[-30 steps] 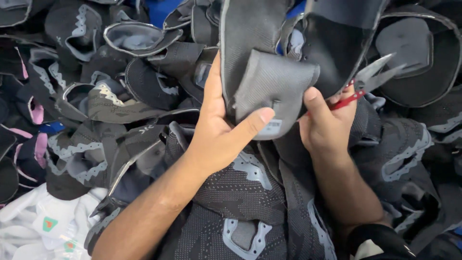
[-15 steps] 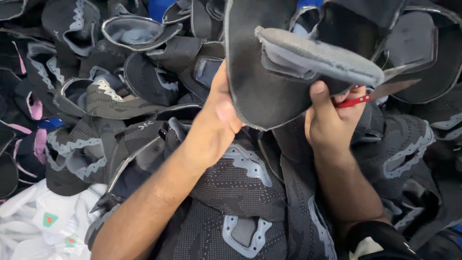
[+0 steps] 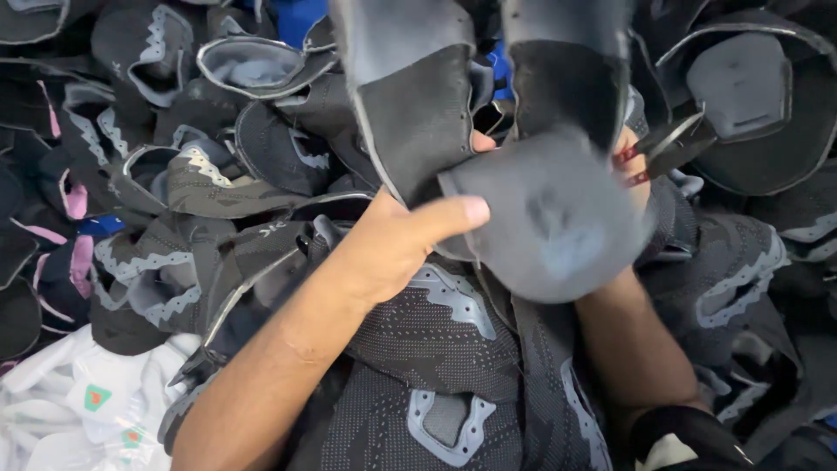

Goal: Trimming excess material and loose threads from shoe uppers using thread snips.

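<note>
Up close, the left hand (image 3: 397, 240) pinches a dark grey fabric shoe upper (image 3: 488, 148) whose long axis runs away above the pile of uppers (image 3: 218, 201), while the right hand (image 3: 635, 161), mostly hidden behind it, grips red-handled snips (image 3: 667, 144).

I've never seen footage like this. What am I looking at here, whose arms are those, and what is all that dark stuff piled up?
There is no machine here: a person wears a camera on the head, so you look down along their own two bare arms. The left hand grips a dark grey shoe upper, a soft fabric piece with a padded flap that looks blurred. The right hand is mostly hidden behind that piece; it holds small red-handled snips, and only the blades and a bit of handle show. Below and all around lies a pile of similar shoe uppers, black and grey with pale grey trim, a few with pink. At the lower left corner is some white plastic wrapping.
</note>
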